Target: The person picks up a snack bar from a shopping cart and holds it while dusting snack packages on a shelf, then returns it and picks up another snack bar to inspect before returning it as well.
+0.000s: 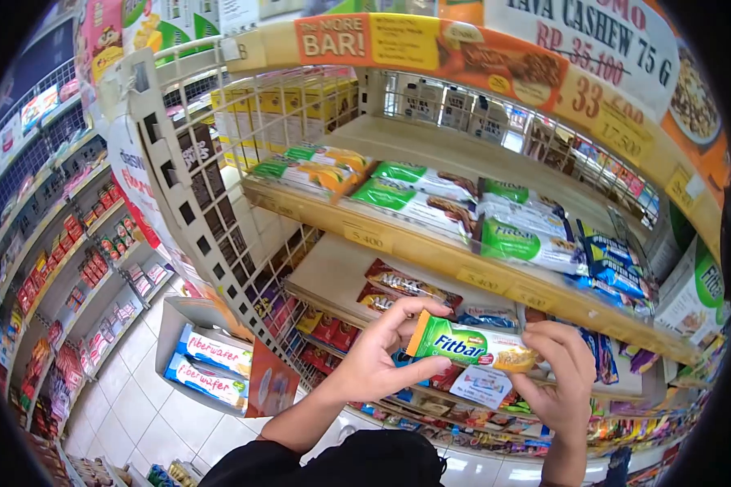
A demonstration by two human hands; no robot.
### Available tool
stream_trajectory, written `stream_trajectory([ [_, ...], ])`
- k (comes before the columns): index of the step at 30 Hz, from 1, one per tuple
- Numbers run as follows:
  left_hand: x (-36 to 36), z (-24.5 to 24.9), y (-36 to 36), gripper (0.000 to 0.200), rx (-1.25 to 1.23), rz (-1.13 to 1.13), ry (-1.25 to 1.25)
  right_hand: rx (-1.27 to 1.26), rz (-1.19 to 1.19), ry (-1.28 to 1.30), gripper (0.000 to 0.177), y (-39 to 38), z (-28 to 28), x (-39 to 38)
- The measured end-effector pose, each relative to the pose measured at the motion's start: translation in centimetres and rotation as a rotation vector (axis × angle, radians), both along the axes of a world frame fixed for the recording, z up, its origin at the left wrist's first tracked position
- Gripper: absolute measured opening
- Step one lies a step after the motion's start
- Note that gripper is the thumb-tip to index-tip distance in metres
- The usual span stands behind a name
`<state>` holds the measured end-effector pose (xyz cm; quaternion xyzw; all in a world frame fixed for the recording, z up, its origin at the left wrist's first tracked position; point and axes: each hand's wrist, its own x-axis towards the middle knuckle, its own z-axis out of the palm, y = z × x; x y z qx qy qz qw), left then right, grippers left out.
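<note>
Item, held: one Fitbar bar (469,346), green, orange and yellow wrapper, printed face toward me, in front of and below the upper shelf (428,260), its right end dipping slightly.

Item, my left hand (379,355): thumb and fingers pinching the bar's left end, forefinger at the upper edge, thumb at the lower; a gap shows between them beside the wrapper's end.

Item, my right hand (562,380): fingers bent over the bar's right end, thumb beneath, pinching it.

Item, upper shelf stock, left to right: orange-and-green packs (317,169) at its left end; green-and-white packs (421,200) in its middle; Fitbar packs with dark bars pictured (529,235) right of those; blue protein bars (615,264) toward its right end. All lie close behind its front edge, which carries yellow price labels.

Item, below the upper shelf: a lower shelf (321,272) with brown Maxx packs (408,282), behind and above my left hand; a white card (481,386) just below the held bar.

Item, left of the upper shelf: a white wire panel (188,213), upright, bounding sideways room.

Item, lower left of the upper shelf: an open carton (169,326) of Fiberwafer packs (213,369), with tiled floor (126,398) open beside it, well apart from my hands.
</note>
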<state>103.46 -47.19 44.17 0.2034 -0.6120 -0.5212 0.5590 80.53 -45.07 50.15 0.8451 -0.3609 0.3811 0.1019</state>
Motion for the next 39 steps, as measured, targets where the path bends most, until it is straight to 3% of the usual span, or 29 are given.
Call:
stream_trajectory([
  [10, 3.8, -2.3, 0.7, 0.049, 0.08, 0.076, 0.232, -0.044, 0.087, 0.31, 0.043, -0.5, 3.2, 5.7],
  [20, 5.1, -1.4, 0.6, 0.061, 0.208, 0.196, 0.33, 0.337, 0.178, 0.137, 0.038, -3.0, 4.7, 7.6],
  [24, 5.2, -2.0, 0.2, 0.064, 0.192, 0.176, 0.367, 0.266, 0.16, 0.151, 0.038, -3.1, 4.4, 8.2],
  [27, 5.0, -2.7, 0.3, 0.07, 0.068, 0.176, 0.463, -0.074, 0.093, 0.485, 0.037, -1.8, 5.9, 8.9],
  [30, 4.8, -4.5, 0.4, 0.074, -0.051, 0.086, 0.451, -0.282, 0.085, 0.314, 0.04, -2.2, 7.7, 9.7],
  [34, 4.9, -8.8, 1.6, 0.054, 0.169, -0.082, 0.248, -0.122, -0.133, 0.276, 0.03, -6.2, 11.0, 11.3],
  [36, 4.6, -10.1, 2.8, 0.043, 0.287, -0.136, 0.172, 0.152, -0.292, 0.352, 0.03, -9.2, 12.2, 13.0],
  [39, 4.1, -12.3, 4.1, 0.041, 0.367, -0.205, 0.067, 0.207, -0.291, 0.44, 0.036, -15.9, 11.6, 15.8],
])
